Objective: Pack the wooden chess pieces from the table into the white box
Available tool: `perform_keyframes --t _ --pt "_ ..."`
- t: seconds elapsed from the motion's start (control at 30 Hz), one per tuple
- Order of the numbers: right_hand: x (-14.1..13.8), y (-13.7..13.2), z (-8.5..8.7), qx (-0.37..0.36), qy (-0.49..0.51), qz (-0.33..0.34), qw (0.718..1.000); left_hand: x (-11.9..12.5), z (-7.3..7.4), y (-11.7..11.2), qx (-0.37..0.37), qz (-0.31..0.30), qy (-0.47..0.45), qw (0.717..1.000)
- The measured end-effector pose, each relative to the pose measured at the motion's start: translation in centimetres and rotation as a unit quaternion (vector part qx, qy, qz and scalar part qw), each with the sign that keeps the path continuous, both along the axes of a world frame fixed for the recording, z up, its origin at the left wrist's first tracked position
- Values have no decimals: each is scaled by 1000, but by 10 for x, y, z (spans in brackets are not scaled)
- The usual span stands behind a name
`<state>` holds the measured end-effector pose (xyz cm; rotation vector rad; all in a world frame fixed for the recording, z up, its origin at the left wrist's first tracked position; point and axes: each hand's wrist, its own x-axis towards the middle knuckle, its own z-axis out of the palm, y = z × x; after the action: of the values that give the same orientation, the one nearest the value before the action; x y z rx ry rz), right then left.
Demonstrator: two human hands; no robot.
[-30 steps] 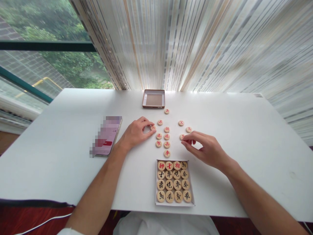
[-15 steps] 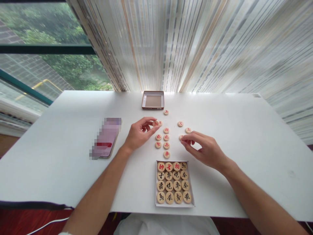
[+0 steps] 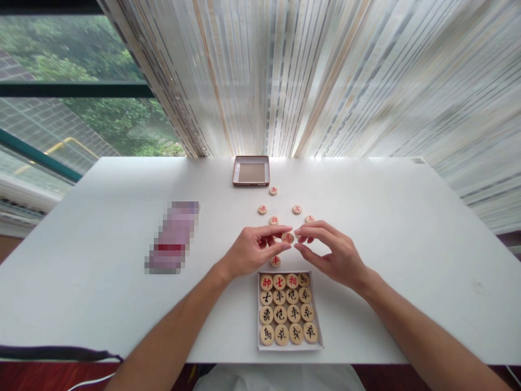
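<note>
My left hand (image 3: 254, 251) pinches a round wooden chess piece with a red character (image 3: 287, 238) between thumb and index finger, just above the table. My right hand (image 3: 334, 254) is curled beside it, index and thumb tips almost touching that piece; whatever its curled fingers hold is hidden. Below both hands lies a shallow white box (image 3: 321, 332) packed with several chess pieces in rows. Several loose red-marked pieces lie on the white table, among them one (image 3: 275, 261) just above the box and others (image 3: 262, 209) (image 3: 297, 209) farther back.
A small brown-rimmed tray (image 3: 251, 171) sits at the table's far edge, with one piece (image 3: 273, 191) in front of it. A phone (image 3: 173, 237) lies to the left. Striped curtains and a window stand behind the white table (image 3: 407, 244).
My left hand lifted a piece from the left of the loose group and carried it right and toward me, meeting my right hand. The right hand shifted slightly left. The camera tilted a little.
</note>
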<state>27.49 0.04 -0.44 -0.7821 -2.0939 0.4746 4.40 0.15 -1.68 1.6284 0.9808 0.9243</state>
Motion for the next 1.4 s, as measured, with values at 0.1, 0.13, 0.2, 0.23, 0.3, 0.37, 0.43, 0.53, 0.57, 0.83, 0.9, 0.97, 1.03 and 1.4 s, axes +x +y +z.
perform_keyframes --t 0.1,0.13,0.2,0.23,0.3,0.37,0.43,0.53,0.57,0.83,0.9,0.97,1.03,1.4 --pt "-2 -1 -2 -6 11 8 1000 0 -1 1 -11 -2 -2 1000" --pt "-3 -1 -2 -13 16 10 1000 0 -1 1 -19 -3 -6 1000" --pt "-5 -2 -1 -49 29 8 998 0 -1 1 -38 -2 -20 999" --pt "-5 -3 0 -82 38 7 996 0 -1 1 -46 0 -26 999" --pt "-7 -4 1 -163 66 6 984 0 -2 2 -50 5 -35 998" --pt "-8 -5 2 -235 103 9 967 0 -3 2 -42 6 -41 998" --pt "-9 -6 1 -273 136 11 952 1 -5 1 -32 6 -47 998" --pt "-12 -8 0 -308 163 17 937 2 -6 0 -20 3 -51 998" --pt "-12 -8 0 -317 168 20 933 3 -6 0 -18 2 -51 999" --pt "-6 0 0 -350 240 -1 905 -8 8 1 -42 -95 35 994" --pt "-3 5 1 -344 253 -28 904 -12 14 0 -2 -129 112 985" --pt "0 8 2 -346 270 -44 897 -14 20 -2 36 -156 166 973" --pt "0 10 2 -353 288 -47 889 -15 23 -4 61 -179 200 961" --pt "-2 7 5 -379 296 -9 877 -29 32 2 -37 -190 290 937"
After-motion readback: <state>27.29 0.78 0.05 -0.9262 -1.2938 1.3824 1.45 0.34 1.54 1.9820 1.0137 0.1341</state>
